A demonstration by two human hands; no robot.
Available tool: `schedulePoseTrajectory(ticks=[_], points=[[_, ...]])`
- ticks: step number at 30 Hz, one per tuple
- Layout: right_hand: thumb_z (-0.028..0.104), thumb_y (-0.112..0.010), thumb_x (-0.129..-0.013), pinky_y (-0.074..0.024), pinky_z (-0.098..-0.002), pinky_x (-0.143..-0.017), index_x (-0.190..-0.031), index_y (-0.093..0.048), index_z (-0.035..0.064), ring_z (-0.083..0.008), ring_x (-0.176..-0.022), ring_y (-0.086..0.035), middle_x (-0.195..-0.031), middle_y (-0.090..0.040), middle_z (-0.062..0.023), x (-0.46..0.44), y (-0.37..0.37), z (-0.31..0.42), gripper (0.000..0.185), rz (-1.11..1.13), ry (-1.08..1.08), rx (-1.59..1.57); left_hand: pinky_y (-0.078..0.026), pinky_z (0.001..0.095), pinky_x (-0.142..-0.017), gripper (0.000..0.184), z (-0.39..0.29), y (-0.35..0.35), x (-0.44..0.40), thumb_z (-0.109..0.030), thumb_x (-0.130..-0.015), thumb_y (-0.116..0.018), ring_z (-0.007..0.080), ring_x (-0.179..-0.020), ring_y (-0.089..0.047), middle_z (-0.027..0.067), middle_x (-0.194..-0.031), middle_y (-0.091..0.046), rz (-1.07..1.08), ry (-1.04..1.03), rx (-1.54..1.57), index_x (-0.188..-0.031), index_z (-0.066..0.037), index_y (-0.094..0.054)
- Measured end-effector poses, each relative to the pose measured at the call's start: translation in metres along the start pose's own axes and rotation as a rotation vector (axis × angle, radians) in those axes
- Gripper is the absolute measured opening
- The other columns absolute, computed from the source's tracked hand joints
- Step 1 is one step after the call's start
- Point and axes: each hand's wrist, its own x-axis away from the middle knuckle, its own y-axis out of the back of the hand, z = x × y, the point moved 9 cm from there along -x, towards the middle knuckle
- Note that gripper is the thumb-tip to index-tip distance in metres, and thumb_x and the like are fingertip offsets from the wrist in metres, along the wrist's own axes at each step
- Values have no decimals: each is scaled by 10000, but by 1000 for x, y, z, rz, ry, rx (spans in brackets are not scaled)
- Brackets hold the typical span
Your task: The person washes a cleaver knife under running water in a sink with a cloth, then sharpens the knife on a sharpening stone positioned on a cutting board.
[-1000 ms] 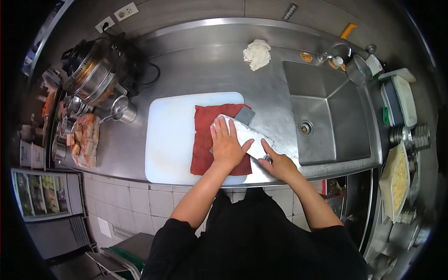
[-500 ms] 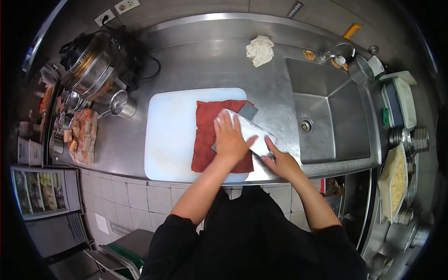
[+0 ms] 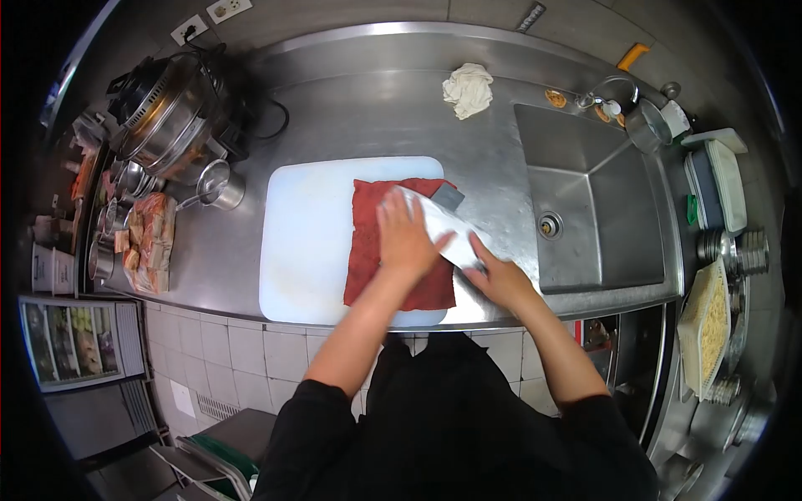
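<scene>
My left hand (image 3: pixel 405 238) lies flat with its fingers stretched over a wide, shiny cleaver-like blade (image 3: pixel 451 238); the hand is slightly blurred. At the blade's lower right end, my right hand (image 3: pixel 501 280) is closed around its handle, which is mostly hidden. Beneath the blade is a grey sharpening stone (image 3: pixel 448 197), whose upper right corner shows. The stone rests on a red cloth (image 3: pixel 364 250), spread over the right part of a white cutting board (image 3: pixel 301 242).
A sink (image 3: pixel 585 209) is at the right, and a crumpled white cloth (image 3: pixel 468 90) lies at the back. To the left stand a round metal appliance (image 3: pixel 171 125), a metal pot (image 3: pixel 221 185) and a bag of food (image 3: pixel 152 242). A noodle-filled tray (image 3: pixel 706 330) is at far right.
My left hand and the blade have shifted slightly up and to the left over the stone. My right hand has moved along with the handle and keeps its grip.
</scene>
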Motion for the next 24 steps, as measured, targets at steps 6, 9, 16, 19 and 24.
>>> schedulePoseTrajectory(ticks=[6, 9, 16, 19, 24], points=[[571, -545, -956, -540, -491, -881, -1608, -249, 325, -416, -991, -699, -1038, -731, -212, -78, 8, 48, 757, 24, 8, 83, -191, 544, -1224, 1032, 70, 11, -55, -701, -862, -609, 456, -1492, -266, 346, -1565, -324, -77, 80, 59, -1482, 97, -400], [558, -587, -945, -548, -487, -853, -1609, -246, 334, -424, -939, -708, -990, -736, -208, -18, 4, 16, 779, 41, -35, 35, -156, 565, -1225, 1014, 15, 12, -14, -685, -873, -606, 474, -1500, -230, 353, -1574, -295, -103, 16, -30, -1497, 85, -391], [544, -574, -957, -544, -490, -855, -1603, -277, 293, -426, -957, -702, -1016, -730, -228, -27, 9, 28, 754, 46, -11, 40, -162, 547, -1228, 998, 28, 6, -24, -707, -887, -566, 446, -1516, -224, 322, -1597, -286, -86, 48, -12, -1495, 67, -404], [571, -537, -968, -537, -491, -883, -1602, -267, 319, -428, -988, -694, -1034, -723, -236, -76, 9, 44, 733, 11, 46, 53, -189, 544, -1221, 984, 59, 10, -50, -698, -895, -561, 449, -1504, -249, 329, -1591, -291, -48, 92, -7, -1493, 67, -402], [539, -594, -956, -550, -477, -833, -1610, -251, 325, -421, -919, -711, -950, -736, -215, 8, -2, -2, 770, 10, -1, 2, -133, 597, -1216, 994, -5, 7, 3, -717, -912, -507, 467, -1504, -225, 328, -1582, -308, -63, -20, -107, -1510, 68, -391]])
